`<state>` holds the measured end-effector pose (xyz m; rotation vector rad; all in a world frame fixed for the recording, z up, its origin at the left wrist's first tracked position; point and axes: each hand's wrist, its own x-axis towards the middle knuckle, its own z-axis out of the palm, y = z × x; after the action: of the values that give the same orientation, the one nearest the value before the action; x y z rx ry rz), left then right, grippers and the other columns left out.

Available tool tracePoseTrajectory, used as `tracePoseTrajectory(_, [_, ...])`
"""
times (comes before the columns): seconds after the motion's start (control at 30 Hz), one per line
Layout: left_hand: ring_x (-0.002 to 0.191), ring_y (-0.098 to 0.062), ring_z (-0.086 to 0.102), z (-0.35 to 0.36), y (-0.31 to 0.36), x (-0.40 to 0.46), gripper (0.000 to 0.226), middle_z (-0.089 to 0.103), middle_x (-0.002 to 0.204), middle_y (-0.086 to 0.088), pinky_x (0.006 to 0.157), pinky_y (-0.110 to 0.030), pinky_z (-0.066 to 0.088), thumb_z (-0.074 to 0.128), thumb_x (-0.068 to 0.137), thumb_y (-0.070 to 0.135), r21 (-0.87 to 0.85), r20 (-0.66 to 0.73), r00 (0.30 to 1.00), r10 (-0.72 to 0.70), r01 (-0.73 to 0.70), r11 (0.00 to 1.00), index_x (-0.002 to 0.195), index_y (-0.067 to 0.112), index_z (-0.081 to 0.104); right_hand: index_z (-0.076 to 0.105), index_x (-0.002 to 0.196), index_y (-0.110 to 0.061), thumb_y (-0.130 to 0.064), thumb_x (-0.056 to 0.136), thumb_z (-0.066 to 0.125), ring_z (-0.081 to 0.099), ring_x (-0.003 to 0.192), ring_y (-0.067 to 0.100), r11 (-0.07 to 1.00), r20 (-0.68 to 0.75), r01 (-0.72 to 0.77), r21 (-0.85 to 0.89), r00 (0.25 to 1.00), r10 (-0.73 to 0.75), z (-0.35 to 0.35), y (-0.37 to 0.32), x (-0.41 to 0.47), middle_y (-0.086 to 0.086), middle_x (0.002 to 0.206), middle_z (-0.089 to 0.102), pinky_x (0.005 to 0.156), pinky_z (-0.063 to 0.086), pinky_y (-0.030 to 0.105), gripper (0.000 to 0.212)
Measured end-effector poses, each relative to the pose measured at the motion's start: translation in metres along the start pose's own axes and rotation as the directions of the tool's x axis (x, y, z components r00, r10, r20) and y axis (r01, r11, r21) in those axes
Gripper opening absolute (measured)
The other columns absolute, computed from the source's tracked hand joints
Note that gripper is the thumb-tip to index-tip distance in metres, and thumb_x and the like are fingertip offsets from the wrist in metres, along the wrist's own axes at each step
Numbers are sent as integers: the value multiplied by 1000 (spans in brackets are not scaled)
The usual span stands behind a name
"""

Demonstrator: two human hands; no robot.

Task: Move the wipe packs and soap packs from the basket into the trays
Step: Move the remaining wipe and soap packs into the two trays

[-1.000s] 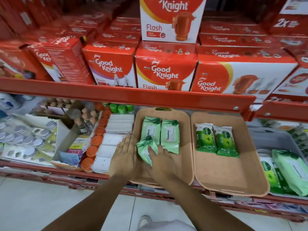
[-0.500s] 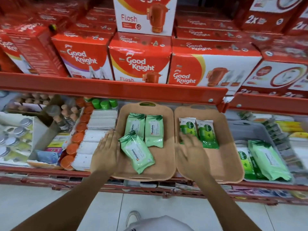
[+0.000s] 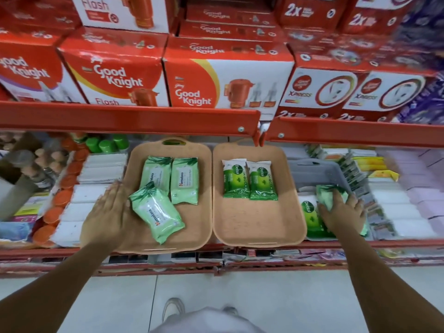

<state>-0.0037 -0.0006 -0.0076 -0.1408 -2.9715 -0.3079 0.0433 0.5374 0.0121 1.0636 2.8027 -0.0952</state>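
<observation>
Two hands worked at once. Right fingers (image 3: 336, 203) were curled over a pale green wipe pack (image 3: 326, 197) in the grey basket (image 3: 312, 170), just right of the right tray (image 3: 254, 222), beside a Dettol pack (image 3: 308, 212). The left hand (image 3: 108, 212) lay flat and released on the left tray (image 3: 192, 236), left of the right tray, beside three Himalaya packs (image 3: 157, 212). Two Dettol packs (image 3: 249, 180) sat in the right tray. I judged a pick-up under way; next, lifting it leftward. Good Knight boxes (image 3: 192, 85) stood above.
</observation>
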Motion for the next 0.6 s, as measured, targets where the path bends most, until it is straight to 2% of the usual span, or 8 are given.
tracePoseTrajectory(0.07, [139, -28, 27, 2, 4, 0, 60, 31, 150, -16, 113, -34, 13, 18, 93, 37, 0, 5, 1000, 1, -1, 1000, 142, 5, 30, 15, 151, -26, -55, 91, 41, 9, 145, 41, 999, 42, -32, 11, 999, 32, 1, 7, 4, 19, 160, 7, 117, 11, 50, 71])
tracePoseTrajectory(0.13, [139, -28, 26, 4, 8, 1, 60, 30, 151, -16, 113, -34, 13, 17, 93, 37, 4, 19, 1000, 0, 0, 1000, 142, 5, 30, 11, 151, -28, -56, 91, 40, 9, 145, 41, 998, 74, -50, 25, 996, 48, -1, 12, 7, 20, 160, 6, 116, 11, 50, 73])
tracePoseTrajectory(0.27, [139, -28, 26, 2, 7, 0, 60, 30, 151, -16, 112, -19, -3, 18, 93, 37, 20, 25, 1000, -15, 14, 1000, 142, 4, 29, 12, 151, -28, -53, 91, 44, 18, 143, 41, 1000, 90, -18, -14, 996, 19, 1, 9, 2, 20, 159, 12, 112, 23, 54, 73])
tracePoseTrajectory(0.4, [139, -29, 26, 3, 11, -3, 62, 30, 150, -18, 114, -37, 14, 18, 92, 37, -6, 34, 999, -12, 13, 1000, 142, 3, 30, 24, 148, -28, -47, 87, 54, 30, 136, 43, 1000, 95, 4, 20, 995, -6, -9, 2, -10, 22, 152, 29, 106, 31, 56, 71])
tracePoseTrajectory(0.5, [138, -30, 29, 3, 13, -5, 61, 33, 149, -18, 113, -40, 19, 19, 92, 37, -13, 36, 999, -15, 15, 1000, 141, 2, 32, 32, 146, -25, -41, 88, 56, 33, 132, 45, 989, 14, 16, 145, 1000, -18, -24, -13, -27, 24, 148, 34, 104, 32, 57, 64])
tracePoseTrajectory(0.6, [136, -31, 32, 2, 15, -4, 60, 36, 147, -19, 111, -42, 23, 21, 91, 35, -29, 33, 999, -28, 29, 999, 139, 1, 35, 37, 143, -24, -42, 87, 57, 40, 126, 46, 953, -135, 158, 260, 983, -126, -43, -49, -53, 25, 143, 40, 98, 37, 55, 61])
